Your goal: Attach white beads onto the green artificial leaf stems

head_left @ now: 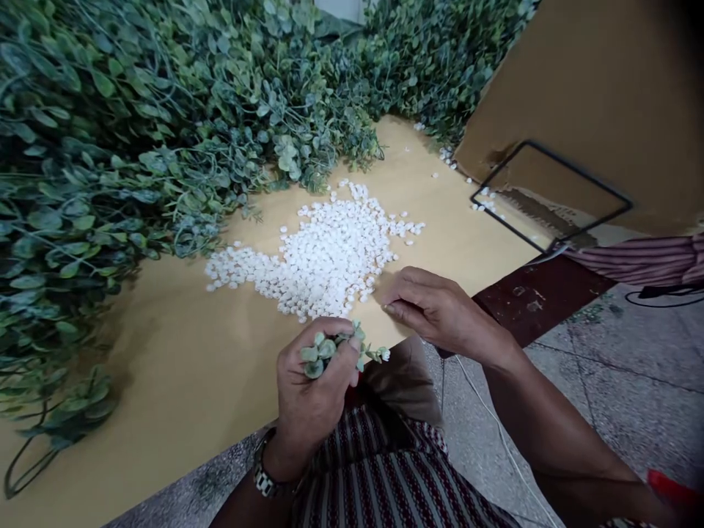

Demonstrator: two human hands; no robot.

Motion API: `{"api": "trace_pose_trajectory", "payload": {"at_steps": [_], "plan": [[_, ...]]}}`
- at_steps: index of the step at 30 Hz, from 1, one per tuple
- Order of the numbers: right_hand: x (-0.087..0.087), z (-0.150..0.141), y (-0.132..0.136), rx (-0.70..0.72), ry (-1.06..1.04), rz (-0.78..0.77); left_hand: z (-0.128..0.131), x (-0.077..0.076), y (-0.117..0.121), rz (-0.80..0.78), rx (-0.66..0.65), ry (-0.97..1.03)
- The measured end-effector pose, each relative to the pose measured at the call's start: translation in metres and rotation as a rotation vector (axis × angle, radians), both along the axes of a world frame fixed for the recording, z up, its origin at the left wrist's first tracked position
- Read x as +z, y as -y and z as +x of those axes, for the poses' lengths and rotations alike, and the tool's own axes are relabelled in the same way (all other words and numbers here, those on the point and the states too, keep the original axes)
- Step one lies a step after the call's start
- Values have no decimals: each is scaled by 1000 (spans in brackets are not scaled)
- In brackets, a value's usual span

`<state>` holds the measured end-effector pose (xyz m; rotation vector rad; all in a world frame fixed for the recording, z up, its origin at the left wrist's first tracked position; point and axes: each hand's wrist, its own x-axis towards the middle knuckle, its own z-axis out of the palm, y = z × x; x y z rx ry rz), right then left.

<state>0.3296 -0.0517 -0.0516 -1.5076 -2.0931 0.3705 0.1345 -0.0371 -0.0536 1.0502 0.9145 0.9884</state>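
My left hand (311, 392) is closed around a small green artificial leaf sprig (330, 350), held just above the near edge of the tan board (181, 367). My right hand (434, 308) rests at the near right edge of a pile of small white plastic pieces (324, 257), fingers drawn together in a pinch at the pile's edge; what they pinch is too small to make out. A metal watch sits on my left wrist.
Heaps of green artificial foliage (110, 147) cover the left and back of the board. A brown cardboard sheet (599, 95) with a black wire frame (550, 194) leans at the right. Stray white pieces lie near it. Grey floor and striped cloth are below.
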Motion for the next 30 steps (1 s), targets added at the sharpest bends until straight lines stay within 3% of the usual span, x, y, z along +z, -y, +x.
{"api": "trace_pose_trajectory", "payload": {"at_steps": [5,11,16,20,30], "plan": [[0,-3,4,-32,-42,40,1,-3,1,30,-5,-19],[6,-19,14,1,-756,-88,0,3,3,223,-38,-71],[1,-31,17,122,-1103,-241,1,8,2,298,-73,-88],[-5,-30,18,153,-1179,-300,1,7,2,347,-112,-70],[-8,-26,20,195,-1142,-346,-1,3,4,444,-143,-66]]}}
